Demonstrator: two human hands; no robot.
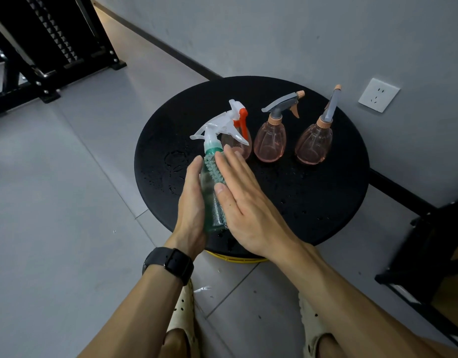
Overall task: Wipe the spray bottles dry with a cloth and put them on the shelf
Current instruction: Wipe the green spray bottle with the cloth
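From the head camera, a person is looking down at a round black table (326,202) standing against a grey wall (274,34). Both hands are meeting over the near left part of the table, around a green spray bottle (209,202).

The left hand (190,202) is grasping the green spray bottle from its left side, fingers lying along the body, with a black watch (168,263) sitting on the wrist. The bottle is tilting with its clear white trigger head (215,127) pointing away from the person. The right hand (246,205) is lying flat against the right side of the bottle, fingers stretched out and not curled. A green knobbly cloth (216,169) is showing between that palm and the bottle, pressed against the bottle's side.

Three pink spray bottles are standing upright on the far half of the table. The one with the orange trigger (242,140) is sitting just behind the green bottle's head, the one with the grey trigger (270,140) is standing beside it to the right, and the third pink bottle (314,142) is standing nearest the wall. Water droplets (175,161) are lying on the table left of the hands.

A black metal rack (54,47) is standing well left of the table, and a white wall socket (379,95) is showing right of it.
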